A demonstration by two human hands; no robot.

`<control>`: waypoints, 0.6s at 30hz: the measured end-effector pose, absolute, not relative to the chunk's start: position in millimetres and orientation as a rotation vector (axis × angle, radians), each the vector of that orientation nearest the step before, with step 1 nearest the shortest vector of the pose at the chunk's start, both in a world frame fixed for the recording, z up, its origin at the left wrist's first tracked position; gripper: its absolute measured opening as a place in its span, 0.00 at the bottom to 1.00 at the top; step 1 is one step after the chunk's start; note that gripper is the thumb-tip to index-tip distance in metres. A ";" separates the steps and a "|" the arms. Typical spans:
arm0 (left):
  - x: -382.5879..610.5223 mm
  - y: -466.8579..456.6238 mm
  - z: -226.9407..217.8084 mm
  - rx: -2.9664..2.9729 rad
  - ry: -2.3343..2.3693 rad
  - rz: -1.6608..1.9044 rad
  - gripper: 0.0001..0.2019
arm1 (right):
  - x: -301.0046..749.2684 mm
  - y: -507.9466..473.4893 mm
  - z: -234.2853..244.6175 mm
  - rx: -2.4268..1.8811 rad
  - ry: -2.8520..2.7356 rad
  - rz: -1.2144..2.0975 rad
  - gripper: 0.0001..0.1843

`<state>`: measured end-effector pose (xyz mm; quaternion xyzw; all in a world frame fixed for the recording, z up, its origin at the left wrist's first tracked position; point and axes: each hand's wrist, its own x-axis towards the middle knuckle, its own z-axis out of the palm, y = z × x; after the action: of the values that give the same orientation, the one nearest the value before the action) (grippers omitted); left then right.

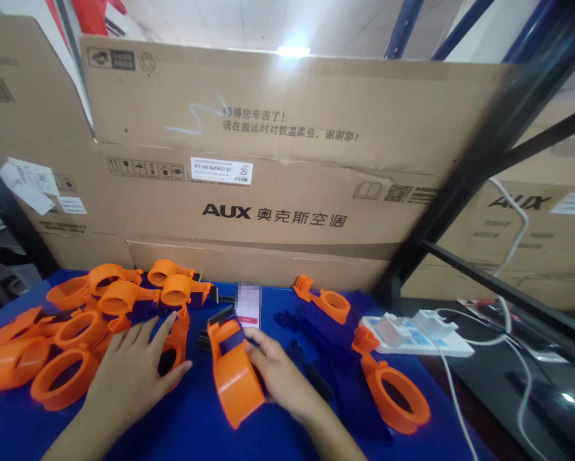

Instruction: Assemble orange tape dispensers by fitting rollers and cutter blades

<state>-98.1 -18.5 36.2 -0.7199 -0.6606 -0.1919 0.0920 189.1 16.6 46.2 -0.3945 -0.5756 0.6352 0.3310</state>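
Note:
My right hand [278, 371] grips an orange tape dispenser [239, 384] over the middle of the blue table, its dark-edged end pointing away from me. My left hand [131, 365] has its fingers spread above another orange dispenser [179, 333], which it partly covers; whether it touches that one I cannot tell. Around the left hand lies a pile of similar orange dispensers [80, 330], with a ring-shaped body on each. Several black strips [203, 340] lie behind the held dispenser, partly hidden by it.
A phone [248, 304] leans at the back of the table [196, 426]. Two orange dispensers [403, 400] [334, 305] lie to the right, near dark blue pieces [321, 330]. A white power strip [417, 336] with cables sits at the right edge. Cardboard [278, 192] walls off the back.

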 end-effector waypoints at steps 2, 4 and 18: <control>-105.9 -18.6 33.1 -2.225 -1.940 -0.416 0.32 | 181.6 8.6 42.4 -1.117 -1.568 1.787 0.25; -108.3 -17.3 34.7 -2.256 -1.913 -0.368 0.28 | 173.6 1.9 38.6 -1.144 -1.630 1.866 0.28; -123.1 -19.9 76.9 -1.967 -1.830 -0.788 0.31 | 133.6 -6.3 -4.3 -0.806 -1.436 2.153 0.38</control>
<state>-123.1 -19.9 76.9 -0.6923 -0.6441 -0.2774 0.1698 133.6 -6.3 -4.3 -0.2904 -0.5175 0.7759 0.2140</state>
